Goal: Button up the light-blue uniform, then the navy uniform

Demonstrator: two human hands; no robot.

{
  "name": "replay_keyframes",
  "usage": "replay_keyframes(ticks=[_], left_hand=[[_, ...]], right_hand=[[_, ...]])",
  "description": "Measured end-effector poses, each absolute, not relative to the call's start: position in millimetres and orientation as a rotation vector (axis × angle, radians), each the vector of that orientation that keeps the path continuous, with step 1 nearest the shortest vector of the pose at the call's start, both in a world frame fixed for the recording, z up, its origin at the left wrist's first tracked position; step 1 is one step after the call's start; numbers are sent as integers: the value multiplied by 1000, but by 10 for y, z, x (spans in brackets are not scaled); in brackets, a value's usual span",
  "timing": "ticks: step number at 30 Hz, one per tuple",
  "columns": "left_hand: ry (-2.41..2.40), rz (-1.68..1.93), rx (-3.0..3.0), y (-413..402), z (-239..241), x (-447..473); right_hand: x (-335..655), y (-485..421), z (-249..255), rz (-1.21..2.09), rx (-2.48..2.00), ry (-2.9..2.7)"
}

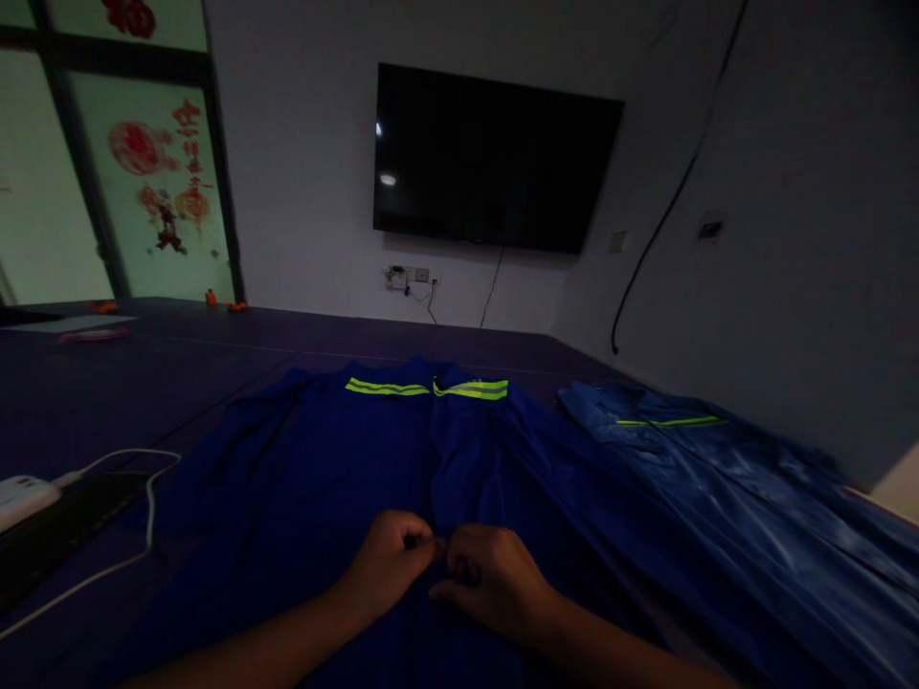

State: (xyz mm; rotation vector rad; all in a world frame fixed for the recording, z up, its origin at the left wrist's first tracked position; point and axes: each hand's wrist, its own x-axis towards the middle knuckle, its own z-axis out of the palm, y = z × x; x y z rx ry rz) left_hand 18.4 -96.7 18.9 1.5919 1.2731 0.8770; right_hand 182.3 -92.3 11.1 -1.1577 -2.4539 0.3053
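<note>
A dark blue work jacket (345, 459) with yellow-green reflective stripes lies spread flat on the dark table (144, 383) in front of me. My left hand (392, 560) and my right hand (492, 579) meet at the jacket's centre front, near its lower part. Both hands have their fingers curled and pinched onto the cloth at the front opening, fingertips almost touching. What exactly sits between the fingers is too dark to make out.
A second blue garment (718, 478) with a reflective stripe lies to the right. At the left edge sit a white charger (25, 496), its white cable (147, 498) and a dark flat device (64, 526). A black TV (492, 158) hangs on the far wall.
</note>
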Motion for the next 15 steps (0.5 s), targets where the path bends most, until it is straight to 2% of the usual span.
replay_keyframes(ticks=[15], left_hand=[[1277, 877, 1647, -984, 227, 188]], right_hand=[[1858, -997, 160, 278, -1122, -2431]])
